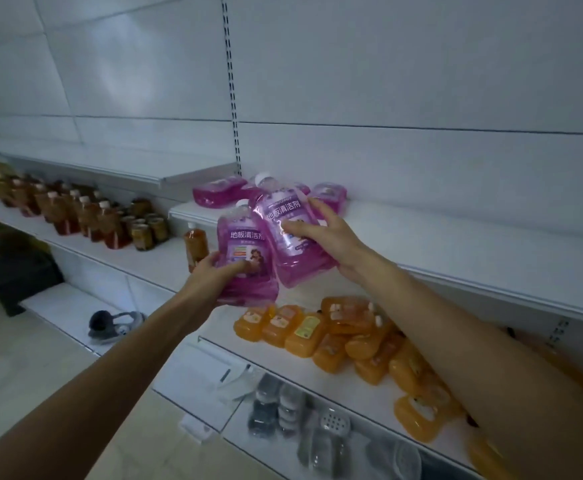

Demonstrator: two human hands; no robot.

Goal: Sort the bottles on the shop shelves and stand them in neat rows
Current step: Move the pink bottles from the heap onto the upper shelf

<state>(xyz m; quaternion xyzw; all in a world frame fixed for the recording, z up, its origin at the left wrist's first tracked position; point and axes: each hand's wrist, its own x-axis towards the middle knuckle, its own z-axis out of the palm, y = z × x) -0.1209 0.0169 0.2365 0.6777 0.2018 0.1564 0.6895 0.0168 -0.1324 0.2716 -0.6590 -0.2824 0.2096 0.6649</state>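
Observation:
I hold two purple floor-cleaner bottles in front of the upper white shelf [456,251]. My left hand [219,273] grips the lower left purple bottle [243,244] from below, its white cap up. My right hand [328,237] grips the second purple bottle [285,216], which tilts left and sits a little higher. Behind them, several more purple bottles [219,194] lie flat on the shelf. Orange bottles [305,334] lie in a loose heap on the shelf below.
Brown bottles [85,216] stand in rows on the left shelf beside small dark jars [144,230]. One amber bottle [196,247] stands alone near my left hand. Clear plastic boxes [321,431] fill the bottom shelf. A grey headset [115,325] lies on the low left shelf.

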